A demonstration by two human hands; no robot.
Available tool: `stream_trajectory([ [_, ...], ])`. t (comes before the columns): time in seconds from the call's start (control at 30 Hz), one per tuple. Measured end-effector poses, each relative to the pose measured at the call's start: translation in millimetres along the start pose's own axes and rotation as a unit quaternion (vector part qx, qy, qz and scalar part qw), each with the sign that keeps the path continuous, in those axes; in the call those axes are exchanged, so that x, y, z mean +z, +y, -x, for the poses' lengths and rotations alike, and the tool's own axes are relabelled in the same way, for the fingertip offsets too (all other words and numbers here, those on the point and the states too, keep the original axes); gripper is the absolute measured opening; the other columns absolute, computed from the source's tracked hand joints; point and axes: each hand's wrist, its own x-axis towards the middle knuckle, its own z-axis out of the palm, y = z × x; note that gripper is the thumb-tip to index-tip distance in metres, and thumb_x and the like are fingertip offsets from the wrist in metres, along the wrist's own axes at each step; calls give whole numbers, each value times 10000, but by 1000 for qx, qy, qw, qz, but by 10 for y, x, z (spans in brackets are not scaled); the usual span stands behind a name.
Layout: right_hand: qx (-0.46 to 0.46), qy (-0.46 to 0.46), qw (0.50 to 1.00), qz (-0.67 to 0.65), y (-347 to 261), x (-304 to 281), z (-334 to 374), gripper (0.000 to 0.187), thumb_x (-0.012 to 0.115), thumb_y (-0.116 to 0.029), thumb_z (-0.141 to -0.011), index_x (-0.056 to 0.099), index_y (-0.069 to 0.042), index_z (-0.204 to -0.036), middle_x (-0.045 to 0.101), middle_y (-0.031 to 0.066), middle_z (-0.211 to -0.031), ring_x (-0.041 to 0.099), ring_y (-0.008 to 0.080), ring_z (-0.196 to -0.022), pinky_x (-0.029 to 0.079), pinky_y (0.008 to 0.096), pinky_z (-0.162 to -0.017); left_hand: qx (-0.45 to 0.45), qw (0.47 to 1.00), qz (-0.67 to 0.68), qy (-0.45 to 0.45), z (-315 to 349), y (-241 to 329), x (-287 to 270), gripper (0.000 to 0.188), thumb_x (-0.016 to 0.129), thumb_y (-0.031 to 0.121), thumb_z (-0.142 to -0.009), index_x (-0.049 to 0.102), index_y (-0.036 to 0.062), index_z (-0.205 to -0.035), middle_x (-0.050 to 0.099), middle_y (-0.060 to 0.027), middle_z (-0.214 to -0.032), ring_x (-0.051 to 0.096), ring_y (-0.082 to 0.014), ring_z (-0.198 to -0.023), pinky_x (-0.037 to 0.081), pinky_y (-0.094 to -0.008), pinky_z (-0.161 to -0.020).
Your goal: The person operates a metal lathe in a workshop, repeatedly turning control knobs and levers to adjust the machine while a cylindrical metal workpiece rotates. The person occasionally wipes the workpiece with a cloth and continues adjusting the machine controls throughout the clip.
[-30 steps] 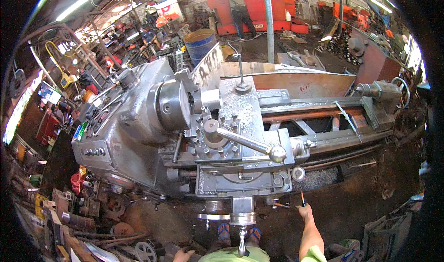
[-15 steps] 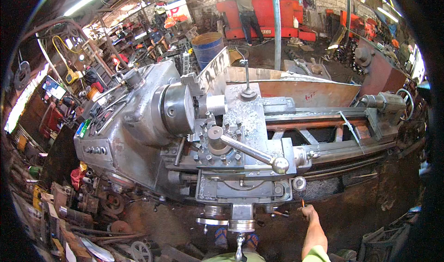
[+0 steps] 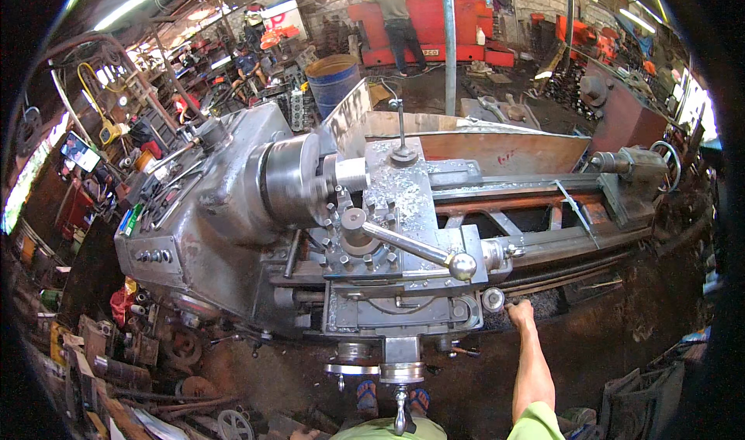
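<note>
My right hand (image 3: 521,313) is closed, just right of the round metal knob (image 3: 493,299) at the corner of the lathe carriage (image 3: 388,313). Whatever its fingers grip is hidden. Nothing of my left hand shows. Left of centre, the lathe chuck (image 3: 289,178) looks smeared by turning, with a bright ridged metal cylinder (image 3: 353,173) in it. Beside the cylinder stands the tool post (image 3: 358,242), ringed by several square-headed bolts. Its long clamping handle (image 3: 411,245) slants down to a ball end. Metal chips lie on the cross slide (image 3: 415,195).
Loose tools (image 3: 174,195) lie on the headstock at left. A crank handle (image 3: 400,409) points toward me, above my sandalled feet. The tailstock (image 3: 632,168) stands at the far right of the bed. Behind are a blue drum (image 3: 334,91) and a person (image 3: 394,22) by red machinery.
My right hand has moved up to beside the round knob; the orange-tipped thing at its fingers no longer shows. The chuck jaws, sharp before, are now blurred. The view has shifted slightly.
</note>
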Motion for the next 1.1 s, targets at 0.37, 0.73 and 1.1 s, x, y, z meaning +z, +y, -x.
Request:
stream_trajectory([
  [0.37,-6,31,999,31,78,134,-30,446,685,-219,-833,630,84,-1156,629,331,-1163,603,423,-1153,491,443,-974,43,999,23,16,59,-251,106,712,677,393,-887,482,-82,-1379,515,-259,-1405,474,-374,-1324,413,-417,-1069],
  [0.73,-8,-2,999,34,213,200,-80,366,616,-185,-844,673,-6,-1158,640,304,-1163,592,424,-1162,474,465,-981,30,997,70,-7,33,-196,78,706,671,399,-897,477,-66,-1391,534,-258,-1381,523,-364,-1263,451,-414,-1003],
  [1.1,-46,55,994,-80,376,278,11,508,689,-243,-819,607,19,-1246,665,254,-1167,618,393,-1148,474,435,-979,44,998,42,32,-293,-427,97,641,690,403,-884,566,-75,-1293,636,-245,-1233,618,-309,-1111,499,-392,-890],
])
